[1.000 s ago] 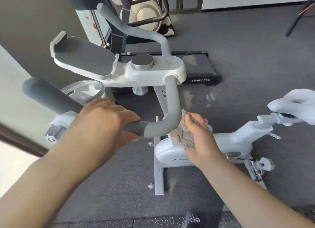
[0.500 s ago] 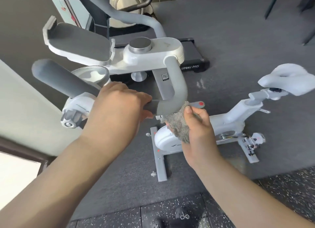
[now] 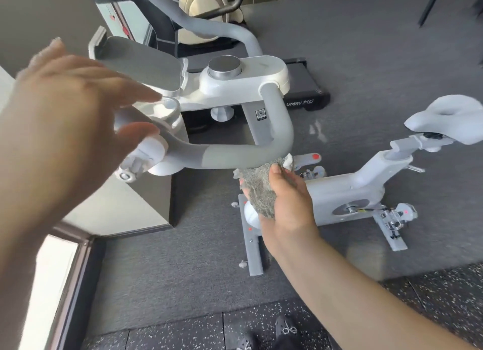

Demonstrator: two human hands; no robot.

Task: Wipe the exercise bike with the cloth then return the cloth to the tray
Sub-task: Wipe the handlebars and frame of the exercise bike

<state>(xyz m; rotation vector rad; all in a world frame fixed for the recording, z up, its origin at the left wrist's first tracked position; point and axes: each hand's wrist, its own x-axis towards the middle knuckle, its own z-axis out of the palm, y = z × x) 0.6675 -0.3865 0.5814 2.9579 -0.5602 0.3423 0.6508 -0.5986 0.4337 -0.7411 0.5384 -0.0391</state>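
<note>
— Grey carpet (image 3: 366,48) covers the gym floor, with speckled rubber tiles (image 3: 183,331) nearest the person's dark shoes (image 3: 286,330). What stands on it?

— A white exercise bike (image 3: 347,192), seen from above. Its white saddle (image 3: 449,119) is off to the right, its grey handlebar (image 3: 279,124) loops toward the camera, and a round metal knob (image 3: 224,67) sits on the white console, beside a grey tablet holder (image 3: 141,64).

— Where is the cloth?

— The grey cloth (image 3: 260,190) is bunched in the right hand (image 3: 287,200), fingers and thumb curled round it. Its upper edge touches the underside of the handlebar's bend.

— And the other hand?

— The left hand (image 3: 70,114) is blurred, fingers spread and straight, holding nothing. It hovers close to the camera over the handlebar's left end, apparently clear of the bar.

— Anything behind the bike?

— A black treadmill (image 3: 305,98) lettered "UMAY M6", and beyond it another machine with a cream disc (image 3: 201,7).
</note>
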